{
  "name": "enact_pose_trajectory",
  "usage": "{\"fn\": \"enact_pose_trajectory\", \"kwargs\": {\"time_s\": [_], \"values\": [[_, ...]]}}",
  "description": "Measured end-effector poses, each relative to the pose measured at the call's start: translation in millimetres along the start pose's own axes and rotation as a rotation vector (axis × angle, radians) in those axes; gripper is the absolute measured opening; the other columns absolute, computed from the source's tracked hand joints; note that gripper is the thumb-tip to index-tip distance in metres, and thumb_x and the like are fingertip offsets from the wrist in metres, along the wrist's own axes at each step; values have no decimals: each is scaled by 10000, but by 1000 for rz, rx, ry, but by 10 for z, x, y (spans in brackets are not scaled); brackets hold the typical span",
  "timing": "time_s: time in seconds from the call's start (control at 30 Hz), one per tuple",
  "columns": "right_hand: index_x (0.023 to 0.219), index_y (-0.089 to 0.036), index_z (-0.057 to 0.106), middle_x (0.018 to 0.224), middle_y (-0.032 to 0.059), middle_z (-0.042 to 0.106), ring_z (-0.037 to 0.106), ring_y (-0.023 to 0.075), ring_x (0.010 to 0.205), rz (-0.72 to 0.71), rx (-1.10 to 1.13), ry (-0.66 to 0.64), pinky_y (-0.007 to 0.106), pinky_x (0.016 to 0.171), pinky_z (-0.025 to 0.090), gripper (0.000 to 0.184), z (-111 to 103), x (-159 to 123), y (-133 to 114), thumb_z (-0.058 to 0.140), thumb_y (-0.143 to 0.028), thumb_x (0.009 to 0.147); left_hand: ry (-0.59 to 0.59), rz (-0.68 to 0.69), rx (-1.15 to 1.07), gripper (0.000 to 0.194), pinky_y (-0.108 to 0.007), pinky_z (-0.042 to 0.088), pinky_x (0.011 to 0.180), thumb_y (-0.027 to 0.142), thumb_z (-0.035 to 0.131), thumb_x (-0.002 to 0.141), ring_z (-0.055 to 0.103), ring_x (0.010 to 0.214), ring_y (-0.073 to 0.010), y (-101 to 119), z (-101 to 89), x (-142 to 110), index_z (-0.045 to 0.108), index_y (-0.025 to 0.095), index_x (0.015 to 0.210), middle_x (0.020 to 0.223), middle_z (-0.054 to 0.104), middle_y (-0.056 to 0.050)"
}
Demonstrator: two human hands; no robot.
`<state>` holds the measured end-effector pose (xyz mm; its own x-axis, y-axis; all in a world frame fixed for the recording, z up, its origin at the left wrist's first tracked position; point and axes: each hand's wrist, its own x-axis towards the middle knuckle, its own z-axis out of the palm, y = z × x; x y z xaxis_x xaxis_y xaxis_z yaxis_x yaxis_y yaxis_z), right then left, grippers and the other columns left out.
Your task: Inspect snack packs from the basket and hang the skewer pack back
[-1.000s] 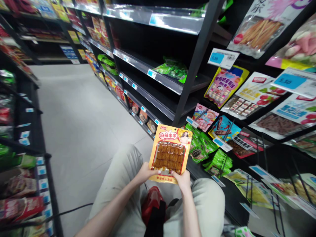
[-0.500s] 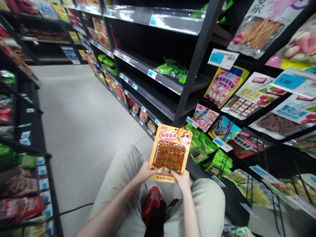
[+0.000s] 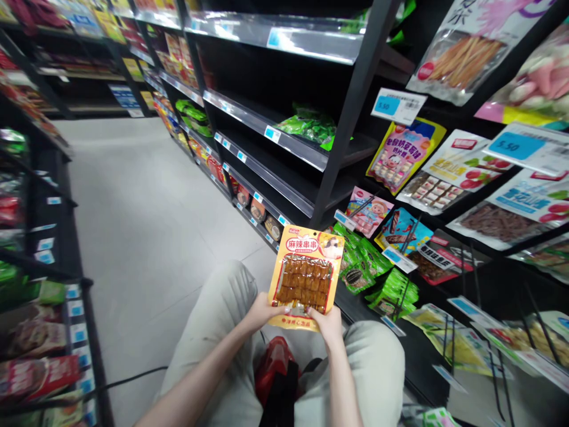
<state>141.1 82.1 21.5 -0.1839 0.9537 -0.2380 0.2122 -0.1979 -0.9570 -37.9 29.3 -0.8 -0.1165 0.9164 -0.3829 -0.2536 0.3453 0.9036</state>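
A yellow snack packet [image 3: 306, 276] with a clear window showing brown, skewer-like pieces is held up between my knees, its printed front facing me. My left hand [image 3: 263, 311] grips its lower left corner, the thumb lying across the front. At the lower right corner my right hand [image 3: 326, 323] pinches it the same way. The other fingers of both hands are hidden behind the packet. Just beyond it on the right hang green snack packets [image 3: 362, 261] on a low display.
Hooks at right carry hanging snack bags [image 3: 406, 154] with price tags [image 3: 399, 105] jutting out. A dark shelf unit [image 3: 267, 166] runs along the aisle, with green bags [image 3: 309, 127] on one tier. Grey floor [image 3: 133, 201] stretches ahead; a black cable [image 3: 133, 376] crosses lower left.
The view has shifted very slightly. The packet stays in both hands in nearly the same place, its bottom edge tilted a little differently.
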Motion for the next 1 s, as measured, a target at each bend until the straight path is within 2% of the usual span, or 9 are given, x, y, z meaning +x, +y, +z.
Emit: {"fn": "enact_pose_trajectory", "kwargs": {"time_s": [0.6,1.0], "values": [[615,-102,632,625,79,656,595,202,577,5,-30,24,265,530,470,209,13,-13,-65,662,-275,501,-12,18,-13,385,-232,472,536,217,769,433,574,573,-152,9,-15,7,665,59,768,656,654,-48],[605,-101,623,602,67,643,576,181,549,-2,-49,13,245,505,454,175,5,-15,-50,638,-256,526,-16,11,-17,376,-231,468,524,215,773,429,576,552,-151,-2,-3,8,665,48,747,627,654,-51]]}}
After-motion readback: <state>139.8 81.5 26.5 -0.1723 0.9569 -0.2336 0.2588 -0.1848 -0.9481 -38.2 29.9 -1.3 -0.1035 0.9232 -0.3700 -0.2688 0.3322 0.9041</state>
